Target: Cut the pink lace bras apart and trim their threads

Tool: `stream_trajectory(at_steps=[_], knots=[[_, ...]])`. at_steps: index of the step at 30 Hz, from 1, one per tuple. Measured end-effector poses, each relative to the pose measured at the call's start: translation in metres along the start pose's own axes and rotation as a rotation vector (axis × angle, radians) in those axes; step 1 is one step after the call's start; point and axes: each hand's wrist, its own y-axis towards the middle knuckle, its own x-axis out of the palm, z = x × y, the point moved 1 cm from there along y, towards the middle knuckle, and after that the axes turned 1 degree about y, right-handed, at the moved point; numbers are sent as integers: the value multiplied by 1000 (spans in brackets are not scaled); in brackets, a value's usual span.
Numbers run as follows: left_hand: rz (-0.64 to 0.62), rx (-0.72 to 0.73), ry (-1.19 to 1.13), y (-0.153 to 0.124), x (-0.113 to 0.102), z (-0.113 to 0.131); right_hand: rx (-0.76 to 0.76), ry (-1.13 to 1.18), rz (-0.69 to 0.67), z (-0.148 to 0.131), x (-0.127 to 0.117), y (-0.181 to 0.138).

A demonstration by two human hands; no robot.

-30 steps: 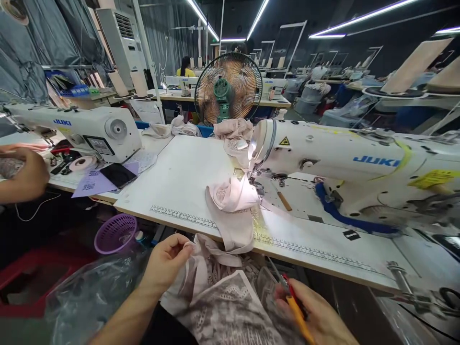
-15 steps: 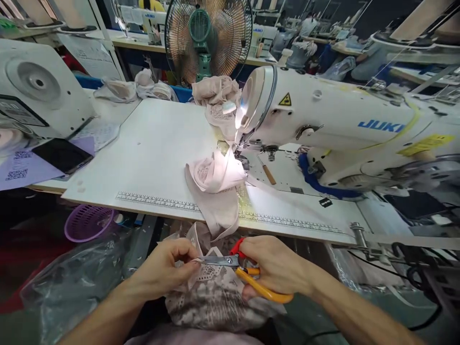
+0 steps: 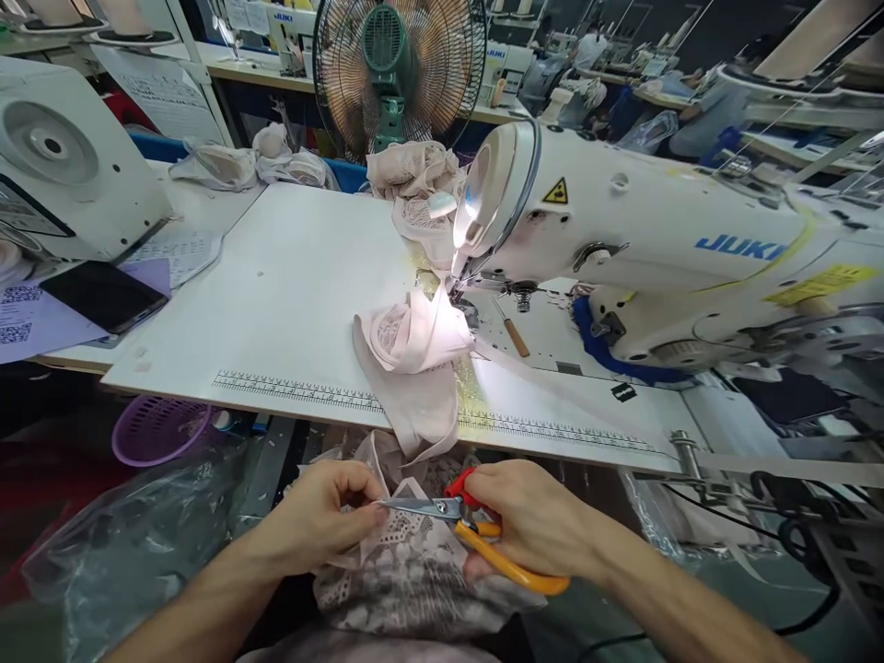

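Observation:
My left hand (image 3: 323, 514) pinches an edge of pale pink lace fabric (image 3: 407, 580) lying in my lap, below the table's front edge. My right hand (image 3: 531, 520) grips scissors (image 3: 448, 516) with red and orange handles, their blades pointing left and touching the pinched fabric edge. A strip of the same pink fabric (image 3: 414, 368) runs up over the table edge to the needle area of the white JUKI sewing machine (image 3: 642, 249), lit by its lamp.
The white sewing table (image 3: 276, 295) carries a printed ruler along its front. A green fan (image 3: 397, 69) and pink fabric piles stand behind. At left are another machine (image 3: 62, 175), a black phone (image 3: 103, 295), a purple basket (image 3: 158, 433) and a plastic bag (image 3: 138, 543).
The view dropped and moved closer. My right hand brought the scissors from the lower right across to the fabric edge pinched in my left hand. A neighbour's hand at left left the view.

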Motion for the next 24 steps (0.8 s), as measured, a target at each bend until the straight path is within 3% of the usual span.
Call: stream_trajectory(at_steps=[10,17,20,24], knots=[[-6,-53,-7,1,2,2,13,-4,-8,0,7,-2],[-2,-17,-116,2,2,-3,59,196,75,-1,6,-4],[35,16,-129,0,1,-3,103,295,133,-4,2,-4],[186,97,-130,-5,-5,-2,65,330,67,-11,18,-4]])
